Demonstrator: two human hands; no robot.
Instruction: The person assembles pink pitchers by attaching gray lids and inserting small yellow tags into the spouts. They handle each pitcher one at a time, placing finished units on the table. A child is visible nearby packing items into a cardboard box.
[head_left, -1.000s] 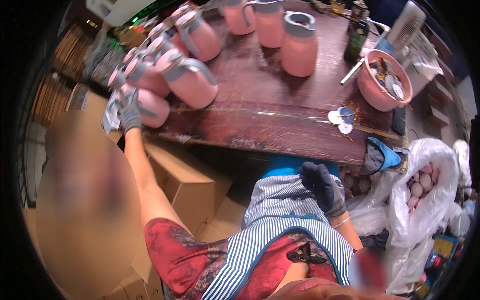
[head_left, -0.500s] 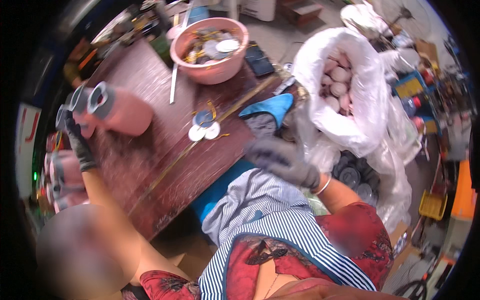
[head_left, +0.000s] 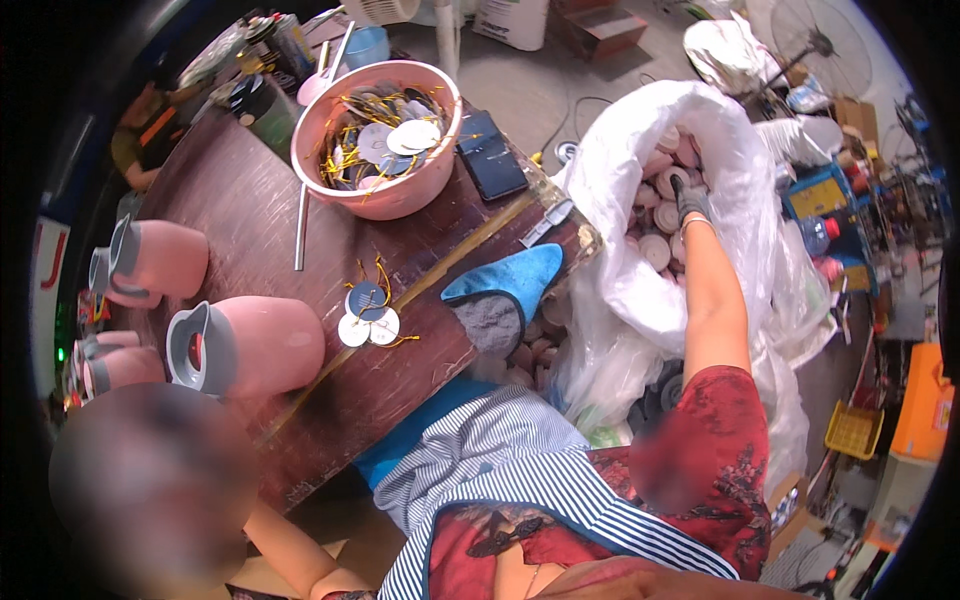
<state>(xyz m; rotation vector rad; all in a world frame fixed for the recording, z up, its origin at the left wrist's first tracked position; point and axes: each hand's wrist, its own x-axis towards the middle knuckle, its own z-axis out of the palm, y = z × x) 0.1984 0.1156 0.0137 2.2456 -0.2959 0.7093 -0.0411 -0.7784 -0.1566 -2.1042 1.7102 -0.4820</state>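
My right hand (head_left: 692, 203), in a dark grey glove, reaches down into a large white plastic bag (head_left: 610, 130). Its fingers close on one of the round pink lids (head_left: 655, 250) piled inside; the far side of the grip is hidden. Only the forearm of my left arm (head_left: 290, 550) shows, because a blurred patch covers the hand. Near that patch a pink jug (head_left: 270, 345) with a grey rim and spout lies close to the table's front edge. Beside it are round white and grey tags (head_left: 368, 315) with gold strings.
A pink basin (head_left: 380, 200) of stringed tags stands at the back of the dark red table (head_left: 250, 220). More pink jugs (head_left: 165, 258) stand left. A blue-and-grey cloth piece (head_left: 505, 290), a dark phone-like slab (head_left: 490, 155) and a metal strip (head_left: 301, 230) lie around. Another person works far left.
My right hand has gone from above my lap into the bag of lids. A pink jug has come nearer along the table, and my left hand has left the far jugs and is now hidden.
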